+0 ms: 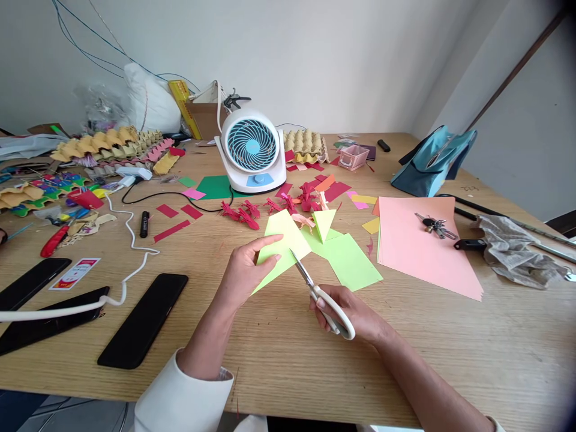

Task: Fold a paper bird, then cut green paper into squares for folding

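A light green paper sheet (288,234) is pinched at its left side between the thumb and fingers of my left hand (249,264). My right hand (346,309) is wrapped round the white handles of a pair of scissors (330,311). The scissor blades meet the lower right edge of that sheet. Just behind and to the right, another light green sheet (354,263) lies flat on the table. A folded green piece (324,224) stands near it. Red folded paper figures (243,213) lie beyond the sheet in my left hand.
A white fan (253,150) stands at the back. Pink sheets (418,240) with keys (435,226) on top lie to the right, near a blue bag (434,162). Phones (143,321), a marker (144,224) and a white cable (135,276) lie on the left.
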Tool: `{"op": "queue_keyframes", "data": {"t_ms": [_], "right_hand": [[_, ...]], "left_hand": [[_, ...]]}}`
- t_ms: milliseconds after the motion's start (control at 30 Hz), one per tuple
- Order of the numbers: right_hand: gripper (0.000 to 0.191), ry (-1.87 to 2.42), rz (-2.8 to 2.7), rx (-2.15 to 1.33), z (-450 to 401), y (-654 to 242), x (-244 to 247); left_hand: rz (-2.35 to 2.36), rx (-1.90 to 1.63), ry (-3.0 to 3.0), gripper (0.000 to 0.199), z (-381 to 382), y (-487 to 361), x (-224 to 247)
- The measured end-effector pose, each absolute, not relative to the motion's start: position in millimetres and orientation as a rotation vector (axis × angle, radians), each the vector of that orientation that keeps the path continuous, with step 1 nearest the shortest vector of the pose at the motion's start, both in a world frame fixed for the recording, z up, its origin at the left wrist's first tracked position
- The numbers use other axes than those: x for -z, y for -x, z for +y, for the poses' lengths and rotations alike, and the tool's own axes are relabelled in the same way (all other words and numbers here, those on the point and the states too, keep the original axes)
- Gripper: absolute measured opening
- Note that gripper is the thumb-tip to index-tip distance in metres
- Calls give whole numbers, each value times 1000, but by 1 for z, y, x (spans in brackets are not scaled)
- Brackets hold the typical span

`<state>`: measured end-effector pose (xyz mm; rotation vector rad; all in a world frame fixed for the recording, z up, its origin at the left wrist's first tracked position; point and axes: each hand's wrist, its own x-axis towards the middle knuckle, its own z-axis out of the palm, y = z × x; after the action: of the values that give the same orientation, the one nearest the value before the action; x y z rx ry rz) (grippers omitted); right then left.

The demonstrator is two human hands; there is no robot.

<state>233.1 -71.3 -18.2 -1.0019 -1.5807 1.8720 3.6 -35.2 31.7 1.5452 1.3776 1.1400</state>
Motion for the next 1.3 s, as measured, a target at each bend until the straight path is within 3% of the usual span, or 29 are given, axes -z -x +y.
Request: {"op": "queue_keyframes", "data": {"t_ms": [767, 1300], "right_hand": [[50, 1034, -1504, -1854, -73, -228, 17], [44, 1003, -1512, -1787, -71, -227, 26]], "left_hand": [[1355, -1134, -1529, 43, -34, -2, -29], [1254, -1176, -1400, 27, -32, -1, -26]]}}
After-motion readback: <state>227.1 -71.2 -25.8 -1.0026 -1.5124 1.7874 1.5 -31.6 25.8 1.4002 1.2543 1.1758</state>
